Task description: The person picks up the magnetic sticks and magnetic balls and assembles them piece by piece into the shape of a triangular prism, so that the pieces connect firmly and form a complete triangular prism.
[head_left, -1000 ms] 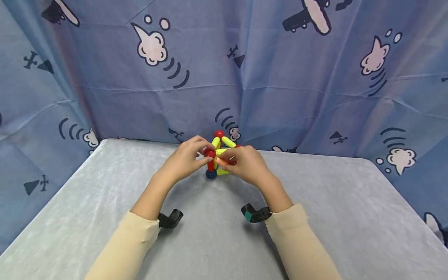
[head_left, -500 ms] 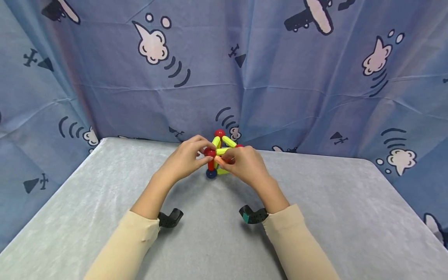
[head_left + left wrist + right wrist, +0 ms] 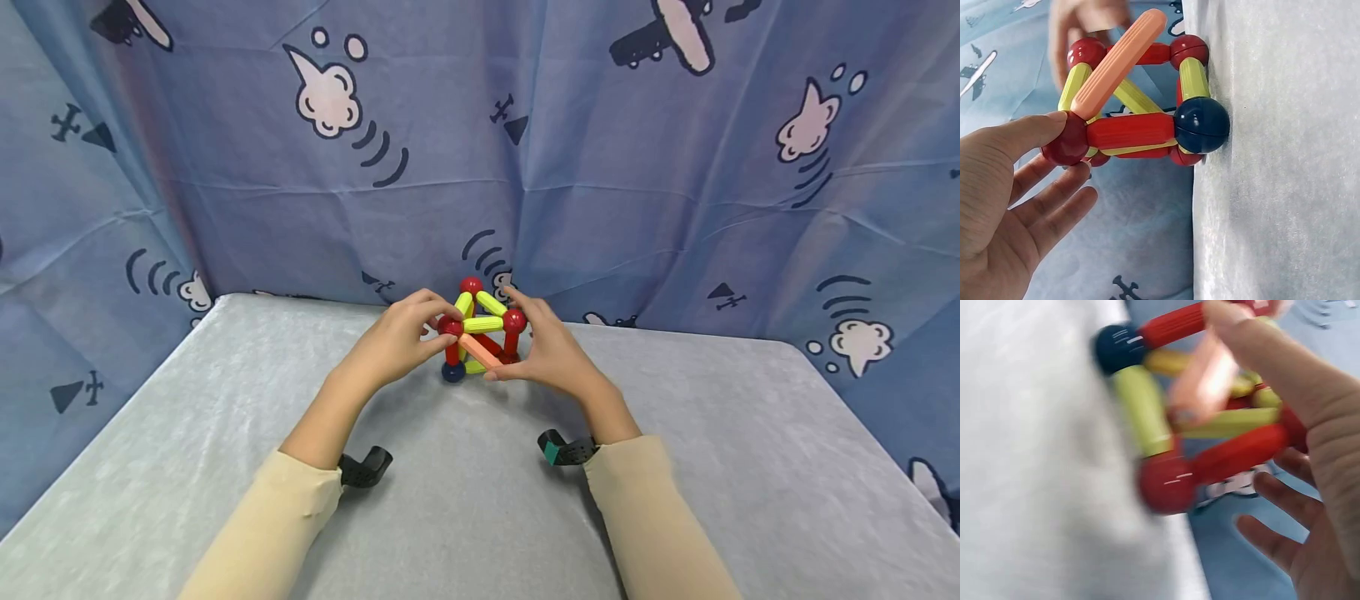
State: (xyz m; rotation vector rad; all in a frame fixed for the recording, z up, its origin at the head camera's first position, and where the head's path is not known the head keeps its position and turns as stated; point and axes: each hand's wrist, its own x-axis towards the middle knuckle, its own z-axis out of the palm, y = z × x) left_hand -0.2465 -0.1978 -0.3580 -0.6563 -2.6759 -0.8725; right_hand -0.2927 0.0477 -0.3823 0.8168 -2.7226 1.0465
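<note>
A small frame of magnetic building rods and balls stands on the table, with yellow rods (image 3: 482, 325), red rods and red balls (image 3: 514, 320). My left hand (image 3: 401, 337) pinches the red ball (image 3: 1063, 140) at its upper left front corner between thumb and fingers. From that ball an orange rod (image 3: 1119, 65) slants outward, its far end joined to no ball. A dark blue ball (image 3: 1202, 125) forms the lower left front corner. My right hand (image 3: 558, 354) is spread at the frame's right side, thumb close to the orange rod and fingers behind the upper right ball.
The grey cloth-covered table (image 3: 450, 517) extends around the frame. A blue patterned curtain (image 3: 450, 150) hangs right behind the table's back edge. Black wrist camera mounts (image 3: 365, 468) sit at both sleeve cuffs.
My right hand has released the orange rod and opened, shifting right. The rod stays on the red ball, now slanting down to the right. My left hand keeps its place.
</note>
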